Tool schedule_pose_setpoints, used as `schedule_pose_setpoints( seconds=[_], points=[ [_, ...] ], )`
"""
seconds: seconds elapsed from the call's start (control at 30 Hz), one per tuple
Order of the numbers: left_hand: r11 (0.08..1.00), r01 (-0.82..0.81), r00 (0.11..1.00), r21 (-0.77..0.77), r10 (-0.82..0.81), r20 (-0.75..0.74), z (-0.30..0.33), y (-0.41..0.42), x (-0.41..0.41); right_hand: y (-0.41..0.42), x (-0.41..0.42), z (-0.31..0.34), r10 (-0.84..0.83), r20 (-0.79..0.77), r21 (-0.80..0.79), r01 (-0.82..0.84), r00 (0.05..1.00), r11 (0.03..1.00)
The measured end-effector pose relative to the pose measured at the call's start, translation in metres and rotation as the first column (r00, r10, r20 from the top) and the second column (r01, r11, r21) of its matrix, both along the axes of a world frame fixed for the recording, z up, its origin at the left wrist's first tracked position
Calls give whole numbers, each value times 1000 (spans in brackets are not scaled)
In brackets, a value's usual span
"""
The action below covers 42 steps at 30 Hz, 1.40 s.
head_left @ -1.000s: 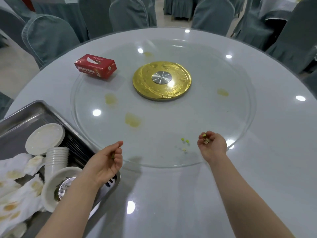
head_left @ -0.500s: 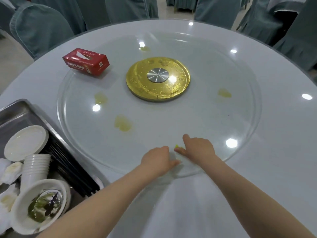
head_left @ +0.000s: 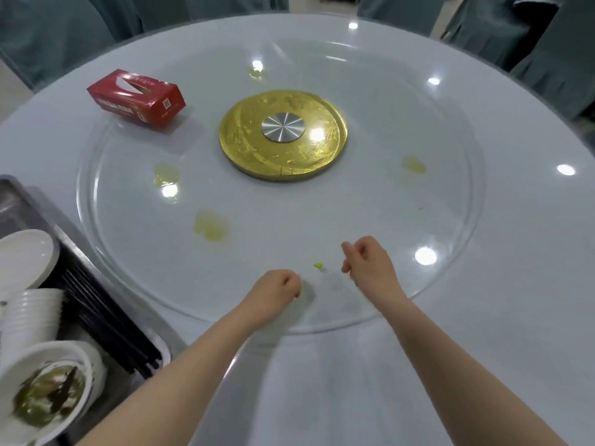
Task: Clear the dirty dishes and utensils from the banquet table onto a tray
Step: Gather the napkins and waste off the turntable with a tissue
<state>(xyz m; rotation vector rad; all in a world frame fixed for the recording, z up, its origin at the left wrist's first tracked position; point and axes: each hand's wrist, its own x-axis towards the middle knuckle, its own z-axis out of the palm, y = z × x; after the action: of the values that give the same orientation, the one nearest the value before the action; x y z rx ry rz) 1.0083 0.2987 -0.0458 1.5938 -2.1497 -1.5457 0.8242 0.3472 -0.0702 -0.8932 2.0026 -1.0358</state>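
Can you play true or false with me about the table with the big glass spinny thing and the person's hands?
1. The red tissue box sits at the far left edge of the glass turntable. True.
2. A green scrap lies on the glass between the left hand and the right hand. True.
3. The tray is on the right side of the table. False: it is on the left, holding plates, cups and chopsticks.
4. The glass is spotless. False: yellowish smears mark it.
5. The gold disc has a silver cap in its middle. True.
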Motion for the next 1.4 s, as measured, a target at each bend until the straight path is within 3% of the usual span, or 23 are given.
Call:
schedule_pose_setpoints(
  seconds=[0.03,0.07,0.17,0.27,0.3,0.37,0.43,0.53,0.7,0.73,0.8,0.87,0.9,0.97,1.1,1.27,1.4],
  points=[
    [964,-165,964,210,203,-175,3,2,7,3,1,3,-128,246,-40,142,961,989],
    [886,-261,884,384,379,-273,5,3,15,4,2,6,-191,394,-37,223,899,974],
    [714,-304,688,631,623,-374,7,9,38,6,6,9,-194,396,22,202,898,979],
    [658,-282,569,698,700,-431,9,13,60,4,14,11,-139,392,17,144,909,989],
    [651,-273,537,708,714,-449,9,14,68,2,16,10,-96,294,18,95,951,995],
    [638,-270,476,721,740,-476,11,15,84,-3,20,8,84,-109,129,-70,990,989],
    [621,-288,445,729,761,-472,15,13,100,-9,28,5,310,-440,349,-157,843,924],
    [585,-336,409,738,796,-445,22,13,123,-16,43,-5,482,-572,489,-196,664,850],
    [479,-473,279,739,877,-390,36,27,166,-24,49,6,607,-561,612,-212,562,762],
    [467,-454,241,759,884,-400,39,31,176,-25,51,10,603,-530,597,-244,596,765],
    [462,-422,188,780,886,-424,43,38,200,-20,70,20,498,-403,478,-287,768,830],
    [440,-428,149,790,896,-418,45,44,227,-14,103,35,285,-83,303,-248,955,920],
    [420,-428,128,800,905,-407,46,47,241,-12,123,42,177,149,252,-210,973,945],
    [382,-437,85,814,919,-385,48,56,266,-10,163,55,75,468,216,-197,880,956],
    [387,-497,32,776,902,-430,53,73,305,-16,244,73,141,683,145,-322,717,936],
    [409,-482,-21,774,878,-477,71,81,329,-20,325,84,130,853,90,-388,505,917],
    [417,-465,-82,781,858,-507,76,83,347,-20,355,80,183,835,79,-442,519,894]
  ],
)
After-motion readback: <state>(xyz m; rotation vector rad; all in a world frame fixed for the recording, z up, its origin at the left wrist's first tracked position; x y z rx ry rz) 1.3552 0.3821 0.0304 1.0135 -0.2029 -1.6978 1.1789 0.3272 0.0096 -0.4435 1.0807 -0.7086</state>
